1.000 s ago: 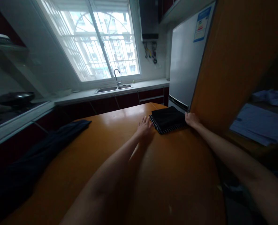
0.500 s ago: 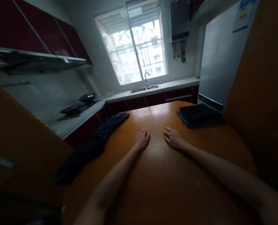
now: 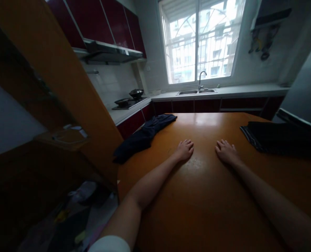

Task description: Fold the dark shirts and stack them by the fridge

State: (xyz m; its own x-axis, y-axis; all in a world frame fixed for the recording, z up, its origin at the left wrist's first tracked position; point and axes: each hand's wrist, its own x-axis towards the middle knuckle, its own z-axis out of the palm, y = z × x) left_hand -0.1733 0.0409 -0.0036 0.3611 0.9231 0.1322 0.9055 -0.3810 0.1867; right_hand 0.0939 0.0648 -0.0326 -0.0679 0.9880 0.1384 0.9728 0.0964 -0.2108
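Observation:
Palm down on the wooden table [image 3: 197, 189] rests my left hand [image 3: 184, 150], its fingers stretched out and holding nothing. My right hand [image 3: 226, 152] also lies flat on the wood a short way to the right, fingers apart, with nothing in it. To the left of my left hand, a dark blue garment [image 3: 145, 134] lies loosely along the table's left edge. Beyond my right hand, at the right, is a folded stack of black cloth [image 3: 283, 138] with a striped edge. Neither hand touches the cloth.
Behind the table run a white counter with a steel sink [image 3: 188, 93] and a faucet [image 3: 201, 80]. Pans [image 3: 136, 93] sit on the stove at the left back. A wooden partition [image 3: 73, 80] stands left; assorted items lie on the floor below it. A fridge [image 3: 304, 80] is at right.
The view has turned to the left, so the room appears shifted right and more of the left side shows. Both hands stay flat on the table in about the same place.

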